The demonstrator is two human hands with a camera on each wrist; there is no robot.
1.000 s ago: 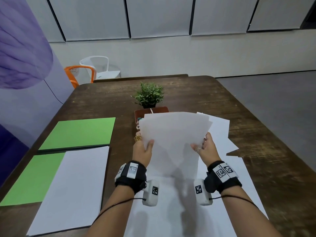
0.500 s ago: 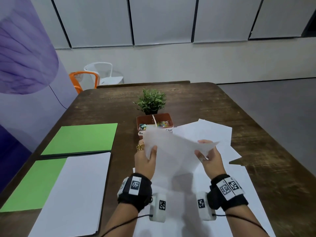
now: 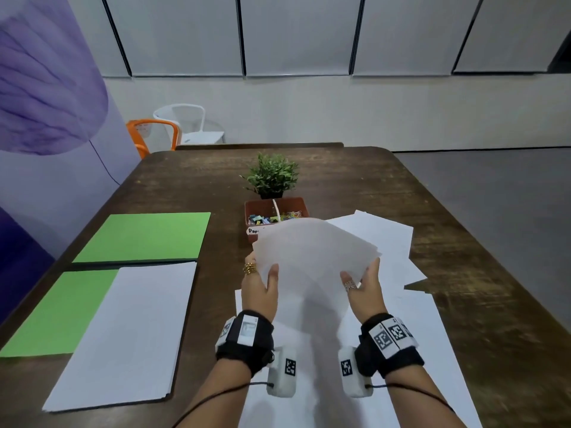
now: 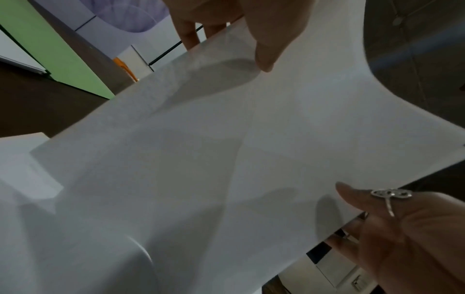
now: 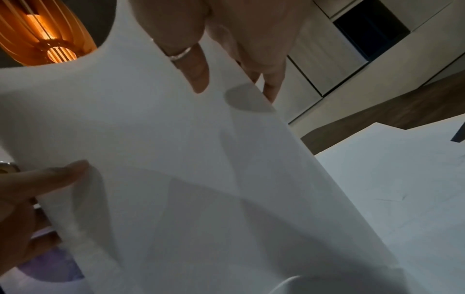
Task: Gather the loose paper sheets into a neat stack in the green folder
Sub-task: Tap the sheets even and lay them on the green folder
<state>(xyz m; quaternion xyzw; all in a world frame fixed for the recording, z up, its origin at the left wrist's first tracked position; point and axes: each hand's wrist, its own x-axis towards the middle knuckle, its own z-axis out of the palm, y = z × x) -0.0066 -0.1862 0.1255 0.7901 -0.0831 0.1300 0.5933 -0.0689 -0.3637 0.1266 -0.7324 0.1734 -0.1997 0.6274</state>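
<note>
Only one readable text: a white handwritten label (image 3: 254, 231) on the front of the brown tray (image 3: 276, 202) of clips, showing "Pap", probably the start of a longer word, the rest hidden behind the held paper sheets (image 3: 312, 257). Wristbands (image 3: 391, 335) and the wrist cameras (image 3: 289, 367) carry black-and-white square marker codes, no letters or numbers on them. Sheets on the table (image 3: 463, 273) look blank. Both wrist views show no text.

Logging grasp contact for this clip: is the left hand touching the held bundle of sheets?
Touching. In the head view the left hand has its thumb laid on the front of the held sheets; the left wrist view shows fingers behind the same edge.
</note>
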